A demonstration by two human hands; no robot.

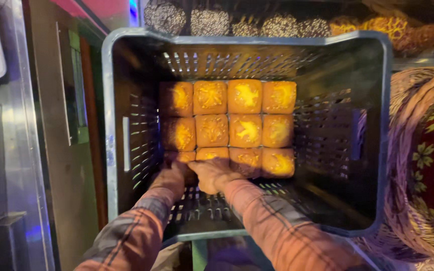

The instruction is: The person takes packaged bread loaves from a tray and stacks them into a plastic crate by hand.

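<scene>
A deep grey slotted plastic crate point(121, 150) fills the middle of the view. On its floor lies a block of several golden square buns point(229, 125), joined in rows. Both my arms, in plaid sleeves, reach down into the crate. My left hand point(173, 176) rests at the near left corner of the bun block, fingers curled against the edge. My right hand point(216, 173) lies flat on the near row of buns, fingers spread over the front edge. Whether either hand has a grip on the buns is unclear.
A steel counter edge and panel point(21, 150) run down the left. Woven wicker baskets point(418, 165) with a flowered red cloth stand at the right. Behind the crate, a shelf holds round sprinkled pastries point(209, 21) and orange ones point(388, 25).
</scene>
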